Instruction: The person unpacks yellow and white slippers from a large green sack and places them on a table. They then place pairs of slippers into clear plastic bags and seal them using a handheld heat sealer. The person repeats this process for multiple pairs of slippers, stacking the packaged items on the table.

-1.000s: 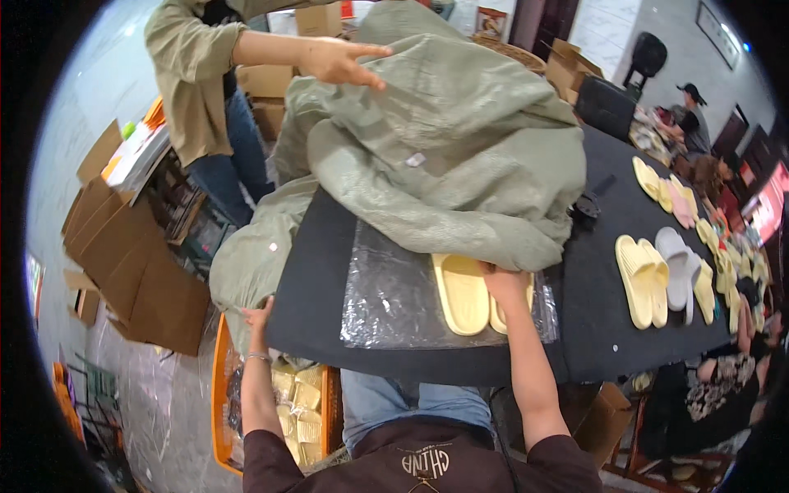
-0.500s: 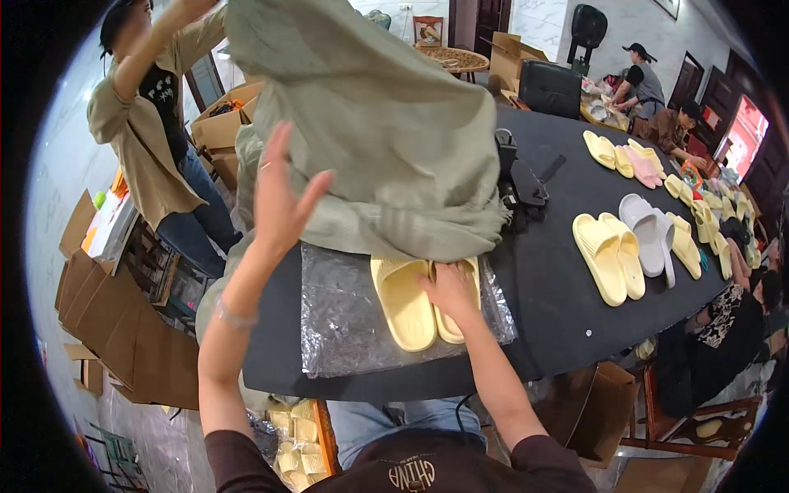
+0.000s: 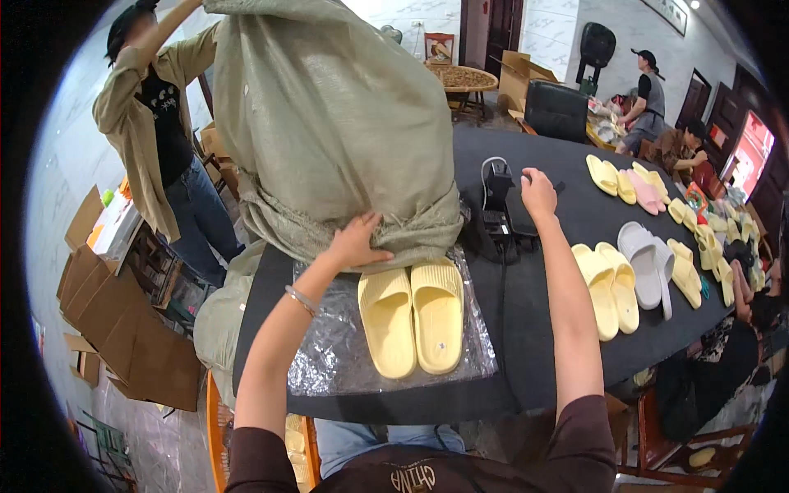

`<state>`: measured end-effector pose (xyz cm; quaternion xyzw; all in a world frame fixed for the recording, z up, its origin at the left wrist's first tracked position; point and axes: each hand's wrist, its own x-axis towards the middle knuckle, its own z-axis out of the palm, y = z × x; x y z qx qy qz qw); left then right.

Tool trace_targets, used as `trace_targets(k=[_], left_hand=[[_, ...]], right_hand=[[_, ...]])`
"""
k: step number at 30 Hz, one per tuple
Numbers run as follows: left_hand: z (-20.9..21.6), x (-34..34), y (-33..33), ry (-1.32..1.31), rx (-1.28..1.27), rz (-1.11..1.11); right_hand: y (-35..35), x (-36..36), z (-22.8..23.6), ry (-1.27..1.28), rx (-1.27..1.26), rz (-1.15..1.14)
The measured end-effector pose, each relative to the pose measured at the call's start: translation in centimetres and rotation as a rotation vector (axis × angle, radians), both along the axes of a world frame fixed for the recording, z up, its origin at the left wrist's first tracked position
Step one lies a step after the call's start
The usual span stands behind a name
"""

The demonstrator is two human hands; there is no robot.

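A pair of pale yellow slippers [image 3: 388, 324] lies side by side on a clear plastic bag [image 3: 316, 361] in front of me. Over their far end hangs the gathered edge of a big grey-green woven sack [image 3: 337, 123]. My left hand [image 3: 357, 244] rests against that edge, thumb and fingers apart. To the right, my right hand [image 3: 539, 195] is raised over the table beside a black device with a cable [image 3: 496, 193]; its fingers are curled in and nothing shows in them.
On the dark table [image 3: 542, 345] at right lie yellow slippers [image 3: 604, 287], grey slippers [image 3: 645, 263] and pink slippers [image 3: 643, 191]. A person [image 3: 168, 123] at left holds up the sack. Cardboard [image 3: 131, 329] stands at left; others work at the far right.
The sack has swung left and hangs more upright. My left hand has come down onto its edge. My right hand has left the right slipper and moved up and right.
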<state>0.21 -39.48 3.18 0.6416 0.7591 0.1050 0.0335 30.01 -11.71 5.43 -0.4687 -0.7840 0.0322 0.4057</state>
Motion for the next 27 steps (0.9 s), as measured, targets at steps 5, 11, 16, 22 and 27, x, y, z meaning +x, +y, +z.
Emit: trace_targets(k=[5, 11, 16, 22, 27], left_hand=[[-3.8, -0.4, 0.3, -0.074, 0.152, -0.08], [-4.7, -0.2, 0.4, -0.022, 0.16, -0.107], [-5.0, -0.5, 0.4, -0.088, 0.214, -0.108], [-3.5, 0.4, 1.3, -0.314, 0.237, -0.083], [-2.0, 0.4, 0.6, -0.299, 0.424, -0.075]], right_hand=[[7.3, -2.1, -3.3, 0.109, -0.014, 0.153], [8.2, -4.0, -5.3, 0.173, -0.041, 0.213], [7.2, -4.1, -4.3, 0.205, -0.112, 0.212], [8.0, -3.8, -4.8, 0.207, -0.077, 0.192], [6.0, -3.9, -6.0, 0.273, 0.106, 0.008]])
